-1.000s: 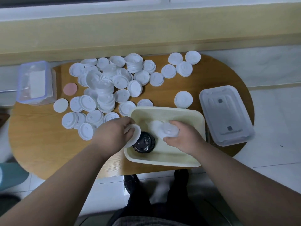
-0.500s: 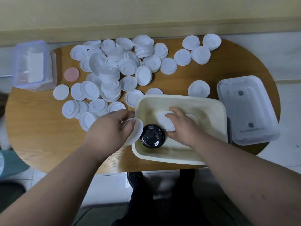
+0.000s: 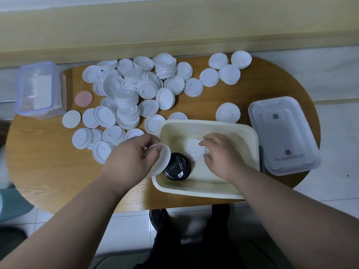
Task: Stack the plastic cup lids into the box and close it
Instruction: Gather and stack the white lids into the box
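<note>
A white lid (image 3: 161, 162) is pinched, tilted on edge, by the left hand (image 3: 132, 158) at the left rim of the cream box (image 3: 250, 136), centre frame. In the box a black lid (image 3: 176, 169) lies flat beside a white lid stack (image 3: 194, 148), gripped by the curled fingers of the right hand (image 3: 219, 154). The box's long axis runs left to right. Loose lids (image 3: 132, 90) are heaped at upper centre on the oval wooden table (image 3: 48, 171), a clear box cover (image 3: 283, 134) at right, a clear container (image 3: 37, 88) at upper left. Tiled floor (image 3: 340, 133) surrounds.

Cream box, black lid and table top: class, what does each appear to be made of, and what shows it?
Cream box: likely matte plastic, moulded rounded rim. Black lid: glossy thin plastic, embossed marks catch light. Table top: wood or wood-look laminate, visible grain.
</note>
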